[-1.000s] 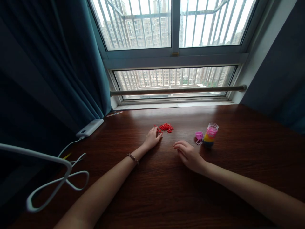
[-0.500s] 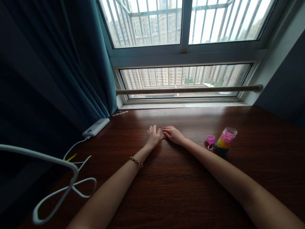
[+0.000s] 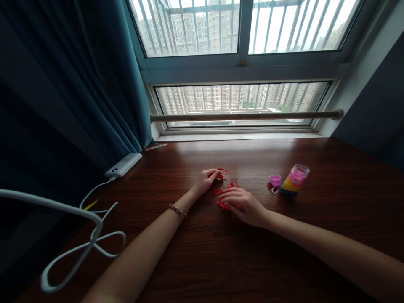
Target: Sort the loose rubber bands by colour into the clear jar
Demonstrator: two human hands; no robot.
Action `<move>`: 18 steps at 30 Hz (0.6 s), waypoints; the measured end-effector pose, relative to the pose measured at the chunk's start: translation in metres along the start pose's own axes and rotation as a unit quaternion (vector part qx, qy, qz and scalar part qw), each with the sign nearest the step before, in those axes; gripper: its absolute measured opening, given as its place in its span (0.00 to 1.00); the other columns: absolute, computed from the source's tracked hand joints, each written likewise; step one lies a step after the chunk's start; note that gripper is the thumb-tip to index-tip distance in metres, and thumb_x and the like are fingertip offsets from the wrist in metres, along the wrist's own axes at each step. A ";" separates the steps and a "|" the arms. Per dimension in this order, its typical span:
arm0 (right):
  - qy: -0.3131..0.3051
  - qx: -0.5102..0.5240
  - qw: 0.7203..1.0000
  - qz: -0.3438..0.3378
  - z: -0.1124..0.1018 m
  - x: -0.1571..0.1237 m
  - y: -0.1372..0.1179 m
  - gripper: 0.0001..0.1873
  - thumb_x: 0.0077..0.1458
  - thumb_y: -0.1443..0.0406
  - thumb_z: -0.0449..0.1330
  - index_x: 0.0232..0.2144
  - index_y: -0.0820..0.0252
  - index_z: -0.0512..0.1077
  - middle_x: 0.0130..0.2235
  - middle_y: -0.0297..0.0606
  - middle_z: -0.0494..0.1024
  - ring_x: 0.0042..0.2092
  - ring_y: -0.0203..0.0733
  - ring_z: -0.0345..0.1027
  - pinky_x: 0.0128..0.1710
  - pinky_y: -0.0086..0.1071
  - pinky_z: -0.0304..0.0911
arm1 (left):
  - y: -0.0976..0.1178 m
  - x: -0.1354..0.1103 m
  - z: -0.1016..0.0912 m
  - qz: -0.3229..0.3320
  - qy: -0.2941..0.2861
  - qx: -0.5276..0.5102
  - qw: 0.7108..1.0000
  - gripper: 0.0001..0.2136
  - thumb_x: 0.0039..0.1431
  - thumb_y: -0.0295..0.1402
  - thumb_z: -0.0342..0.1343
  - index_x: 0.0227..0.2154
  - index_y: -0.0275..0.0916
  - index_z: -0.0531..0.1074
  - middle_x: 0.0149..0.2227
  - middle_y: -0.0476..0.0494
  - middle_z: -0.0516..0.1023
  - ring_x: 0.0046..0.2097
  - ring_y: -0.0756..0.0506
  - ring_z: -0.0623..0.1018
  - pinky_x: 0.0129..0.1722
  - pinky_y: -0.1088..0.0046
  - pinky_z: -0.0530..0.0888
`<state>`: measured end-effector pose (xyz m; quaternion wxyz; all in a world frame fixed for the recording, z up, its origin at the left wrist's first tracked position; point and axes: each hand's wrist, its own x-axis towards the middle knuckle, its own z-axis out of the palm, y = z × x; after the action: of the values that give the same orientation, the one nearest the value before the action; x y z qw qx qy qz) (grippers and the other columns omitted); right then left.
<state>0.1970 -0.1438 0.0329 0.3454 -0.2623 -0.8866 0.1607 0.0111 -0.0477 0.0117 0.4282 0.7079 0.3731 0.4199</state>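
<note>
Small red bands (image 3: 232,184), looking like thin elastic loops, lie loose on the brown wooden table (image 3: 189,261). My left hand (image 3: 204,182) is at the far left edge of them, thumb and fingers pressed together on a few red bands. My right hand (image 3: 246,205) lies palm down over the nearer part of the pile, its fingers stretched out and touching the bands. Some bands are hidden under those fingers. To the right stands an open clear jar (image 3: 296,181) with pink, yellow and dark blue layers. Beside it is its pink lid (image 3: 275,181) with a loop.
A white power bank (image 3: 124,165) lies at the back left, with a thick white cable (image 3: 94,219) curling towards the near left. A blue curtain (image 3: 126,84) hangs along the left. Behind the table is a window with a horizontal rail (image 3: 246,117).
My hands, close together before, have moved apart. My right hand has come nearer and to the right, and many red bands now show between and under the hands. The view has shifted slightly.
</note>
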 end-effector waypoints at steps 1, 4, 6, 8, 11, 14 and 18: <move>0.036 0.010 0.999 0.028 -0.001 0.005 0.009 0.11 0.58 0.67 0.50 0.39 0.57 0.71 0.40 0.37 0.75 0.46 0.40 0.66 0.49 0.35 0.60 | 0.001 -0.001 -0.001 -0.014 0.007 -0.036 0.999 0.17 0.55 0.42 0.47 0.34 0.32 0.71 0.31 0.39 0.78 0.32 0.44 0.78 0.37 0.64 0.75; 0.126 -0.030 0.981 0.147 0.002 0.027 0.050 0.13 0.60 0.64 0.48 0.37 0.59 0.72 0.38 0.40 0.76 0.42 0.42 0.69 0.43 0.36 0.63 | -0.003 0.000 -0.005 -0.037 0.080 -0.084 0.993 0.17 0.55 0.43 0.47 0.33 0.32 0.70 0.28 0.39 0.77 0.29 0.45 0.78 0.33 0.63 0.76; 0.079 -0.079 0.979 0.172 0.008 0.045 0.077 0.14 0.60 0.64 0.47 0.42 0.61 0.70 0.44 0.43 0.73 0.47 0.44 0.65 0.47 0.37 0.60 | -0.009 0.002 -0.008 -0.033 0.141 -0.043 0.988 0.18 0.55 0.43 0.45 0.33 0.31 0.70 0.30 0.38 0.77 0.31 0.45 0.78 0.36 0.63 0.75; 0.046 -0.084 0.982 0.162 0.014 0.060 0.096 0.16 0.58 0.63 0.51 0.46 0.64 0.68 0.50 0.48 0.68 0.54 0.47 0.58 0.53 0.40 0.55 | -0.016 0.006 -0.010 -0.028 0.178 0.015 0.983 0.18 0.56 0.42 0.44 0.34 0.31 0.70 0.33 0.37 0.77 0.36 0.44 0.77 0.40 0.63 0.74; -0.010 -0.066 0.989 0.129 0.022 0.068 0.098 0.17 0.57 0.62 0.52 0.46 0.65 0.69 0.51 0.46 0.68 0.55 0.46 0.58 0.55 0.38 0.53 | -0.022 0.009 -0.010 -0.023 0.179 0.074 0.981 0.16 0.55 0.39 0.46 0.37 0.32 0.71 0.41 0.36 0.75 0.44 0.42 0.74 0.48 0.62 0.68; -0.076 -0.030 0.995 0.062 0.024 0.055 0.067 0.17 0.60 0.62 0.47 0.46 0.61 0.68 0.50 0.41 0.69 0.53 0.40 0.60 0.54 0.32 0.55 | -0.020 0.008 -0.007 -0.015 0.131 0.114 0.985 0.15 0.55 0.38 0.48 0.40 0.35 0.71 0.43 0.39 0.75 0.45 0.43 0.73 0.49 0.63 0.67; -0.133 -0.042 0.990 0.001 0.014 0.015 0.011 0.19 0.60 0.59 0.47 0.49 0.62 0.66 0.53 0.43 0.66 0.56 0.43 0.55 0.58 0.39 0.48 | -0.010 0.001 0.000 0.014 0.028 0.144 0.989 0.15 0.57 0.40 0.46 0.39 0.38 0.73 0.41 0.44 0.77 0.43 0.45 0.75 0.47 0.68 0.69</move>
<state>0.1817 -0.1281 0.0258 0.2125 -0.2542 -0.9303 0.1573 0.0095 -0.0433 0.0033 0.3055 0.7552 0.4318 0.3872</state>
